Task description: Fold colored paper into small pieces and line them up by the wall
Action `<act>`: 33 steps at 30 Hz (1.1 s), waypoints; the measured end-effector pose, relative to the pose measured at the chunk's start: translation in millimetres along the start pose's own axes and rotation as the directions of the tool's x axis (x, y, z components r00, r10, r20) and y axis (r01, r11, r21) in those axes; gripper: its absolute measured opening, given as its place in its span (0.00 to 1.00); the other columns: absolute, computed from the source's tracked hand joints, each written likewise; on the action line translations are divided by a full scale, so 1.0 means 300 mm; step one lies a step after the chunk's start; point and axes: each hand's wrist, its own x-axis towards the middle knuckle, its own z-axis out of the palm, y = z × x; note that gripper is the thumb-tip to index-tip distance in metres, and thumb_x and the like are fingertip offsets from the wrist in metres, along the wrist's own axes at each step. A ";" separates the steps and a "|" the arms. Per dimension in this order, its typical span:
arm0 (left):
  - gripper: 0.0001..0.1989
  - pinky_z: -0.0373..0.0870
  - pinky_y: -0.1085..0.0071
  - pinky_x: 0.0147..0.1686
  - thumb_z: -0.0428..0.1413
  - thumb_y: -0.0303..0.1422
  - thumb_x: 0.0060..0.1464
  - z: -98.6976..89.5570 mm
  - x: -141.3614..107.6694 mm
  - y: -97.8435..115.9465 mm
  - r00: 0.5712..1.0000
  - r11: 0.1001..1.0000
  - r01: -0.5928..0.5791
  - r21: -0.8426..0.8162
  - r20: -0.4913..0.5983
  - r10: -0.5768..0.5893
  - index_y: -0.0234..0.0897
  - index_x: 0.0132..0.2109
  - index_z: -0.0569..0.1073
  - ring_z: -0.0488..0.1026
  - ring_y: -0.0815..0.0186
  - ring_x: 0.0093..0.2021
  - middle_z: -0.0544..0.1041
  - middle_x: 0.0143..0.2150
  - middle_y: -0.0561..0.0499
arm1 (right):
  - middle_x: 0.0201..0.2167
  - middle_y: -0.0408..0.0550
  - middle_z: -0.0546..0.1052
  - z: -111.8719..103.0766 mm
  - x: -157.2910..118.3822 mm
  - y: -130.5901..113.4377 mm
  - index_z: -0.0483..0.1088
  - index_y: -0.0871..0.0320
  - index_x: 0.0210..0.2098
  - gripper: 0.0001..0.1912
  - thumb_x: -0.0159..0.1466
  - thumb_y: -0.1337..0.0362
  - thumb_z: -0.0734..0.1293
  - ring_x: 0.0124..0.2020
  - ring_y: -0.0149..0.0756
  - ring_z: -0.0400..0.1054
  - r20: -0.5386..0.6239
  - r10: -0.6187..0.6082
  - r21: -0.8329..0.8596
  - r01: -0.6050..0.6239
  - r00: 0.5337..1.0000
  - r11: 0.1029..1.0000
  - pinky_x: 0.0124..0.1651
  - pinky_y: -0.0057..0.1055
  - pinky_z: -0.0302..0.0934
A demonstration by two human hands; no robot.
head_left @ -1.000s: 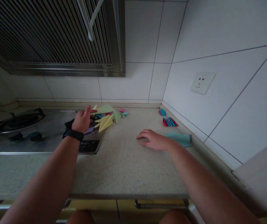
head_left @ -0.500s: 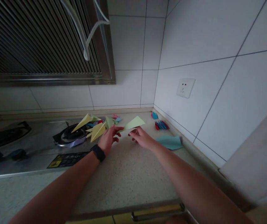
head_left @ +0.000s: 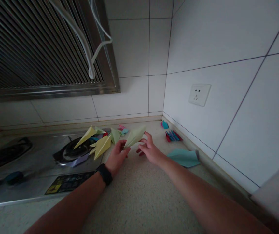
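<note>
A pale green folded paper plane [head_left: 134, 136] is tilted up above the counter between my hands. My left hand [head_left: 117, 156], with a black band on the wrist, pinches its lower, pointed end between thumb and fingers. At the plane's wider right end is my right hand [head_left: 151, 150], its fingers apart and curved, the index fingertip at the paper's edge. Left of my hands, yellow paper planes [head_left: 102, 146] and a green folded paper piece [head_left: 115, 135] lie beside and over the stove. A sheet of teal paper [head_left: 183, 158] lies right of my right wrist.
Small red and blue folded papers [head_left: 173, 136] and a blue one [head_left: 164, 124] sit near the right wall. At left is a gas stove [head_left: 36, 172] under a range hood [head_left: 56, 94] with a hanging white cable [head_left: 90, 65]. A wall socket [head_left: 200, 94] is on the right.
The paper plane has turned, its wide end swinging up and its point now low in my left hand. My right hand's fingers have spread and risen at its edge. The view has shifted slightly.
</note>
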 end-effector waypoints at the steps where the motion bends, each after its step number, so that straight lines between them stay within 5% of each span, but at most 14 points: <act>1: 0.16 0.65 0.77 0.27 0.57 0.37 0.53 0.000 0.001 -0.003 1.000 1.000 -0.001 0.002 0.002 0.001 0.38 0.48 0.67 0.67 0.70 0.34 0.71 0.43 0.50 | 0.50 0.48 0.67 -0.003 0.001 0.004 0.40 0.44 0.59 0.32 0.63 0.62 0.63 0.30 0.28 0.71 0.003 -0.005 0.003 0.005 1.000 1.000 0.29 0.29 0.68; 7: 0.15 0.63 0.78 0.24 0.57 0.40 0.54 0.006 -0.002 0.015 1.000 1.000 0.004 0.025 0.008 -0.005 0.37 0.45 0.69 0.66 0.70 0.31 0.71 0.39 0.51 | 0.38 0.44 0.70 -0.013 0.003 0.016 0.54 0.51 0.49 0.18 0.63 0.58 0.64 0.30 0.32 0.71 0.031 0.032 0.033 -0.033 0.999 0.999 0.26 0.28 0.66; 15: 0.13 0.65 0.77 0.26 0.54 0.41 0.56 0.013 -0.012 0.028 0.998 1.000 -0.013 0.013 0.061 0.012 0.38 0.44 0.69 0.66 0.68 0.34 0.68 0.36 0.52 | 0.31 0.46 0.73 -0.030 -0.003 0.000 0.67 0.59 0.41 0.13 0.61 0.57 0.66 0.28 0.32 0.69 -0.033 0.026 -0.083 -0.029 0.999 0.996 0.26 0.27 0.64; 25: 0.13 0.62 0.74 0.28 0.51 0.41 0.58 0.055 -0.029 0.052 0.977 0.954 -0.005 0.301 0.207 -0.060 0.35 0.35 0.70 0.64 0.68 0.29 0.68 0.29 0.53 | 0.21 0.38 0.66 -0.063 -0.018 -0.040 0.64 0.58 0.32 0.10 0.62 0.57 0.64 0.22 0.28 0.62 -0.088 0.001 -0.077 -0.008 0.996 0.997 0.23 0.25 0.58; 29: 0.14 0.65 0.72 0.31 0.49 0.40 0.60 0.128 0.010 0.060 0.955 0.968 -0.086 0.237 0.298 0.013 0.35 0.41 0.74 0.68 0.66 0.33 0.73 0.34 0.49 | 0.23 0.39 0.66 -0.070 -0.024 -0.033 0.65 0.58 0.35 0.10 0.62 0.56 0.64 0.22 0.28 0.62 -0.114 0.008 -0.107 -0.020 0.993 0.994 0.24 0.25 0.58; 33: 0.17 0.65 0.74 0.26 0.48 0.41 0.61 0.179 0.050 0.038 0.963 0.990 -0.029 0.137 0.270 -0.010 0.34 0.46 0.73 0.69 0.65 0.32 0.74 0.35 0.47 | 0.25 0.40 0.66 -0.073 -0.027 -0.029 0.65 0.57 0.36 0.10 0.62 0.57 0.64 0.23 0.28 0.61 -0.126 0.047 -0.120 -0.062 0.991 0.991 0.24 0.24 0.56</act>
